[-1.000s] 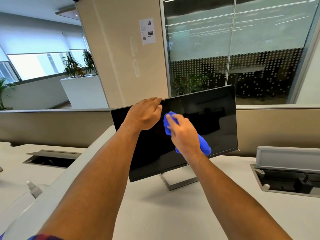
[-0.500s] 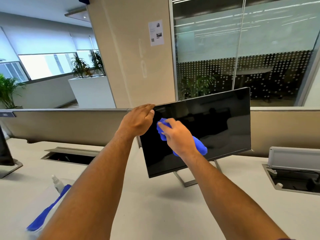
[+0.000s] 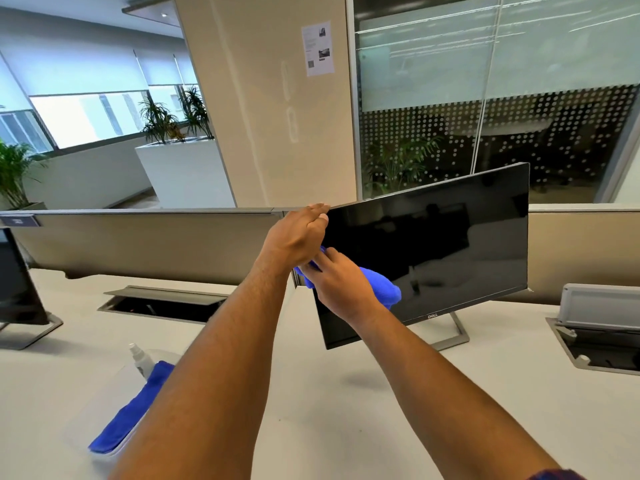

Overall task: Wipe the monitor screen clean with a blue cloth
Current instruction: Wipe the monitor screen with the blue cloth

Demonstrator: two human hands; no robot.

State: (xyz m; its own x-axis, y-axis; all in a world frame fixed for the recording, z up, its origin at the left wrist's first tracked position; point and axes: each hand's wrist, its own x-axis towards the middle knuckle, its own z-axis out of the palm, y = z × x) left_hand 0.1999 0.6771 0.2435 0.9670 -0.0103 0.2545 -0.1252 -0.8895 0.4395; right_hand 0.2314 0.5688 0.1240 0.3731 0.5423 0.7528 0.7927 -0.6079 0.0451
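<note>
White table (image 3: 346, 410) is stretching out up front, a second blue cloth (image 3: 128, 410) and spray bottle (image 3: 139, 358) lying at the near left. Further in, the right hand (image 3: 343, 289) is gripping the blue cloth (image 3: 379, 287) against the monitor (image 3: 450, 244) screen's lower left, while the left hand (image 3: 298, 237) is clasping its top left corner, fingers curled over the edge

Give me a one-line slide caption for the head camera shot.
Left hand steadies the monitor by its top corner while the right hand presses a blue cloth against the screen.
</note>
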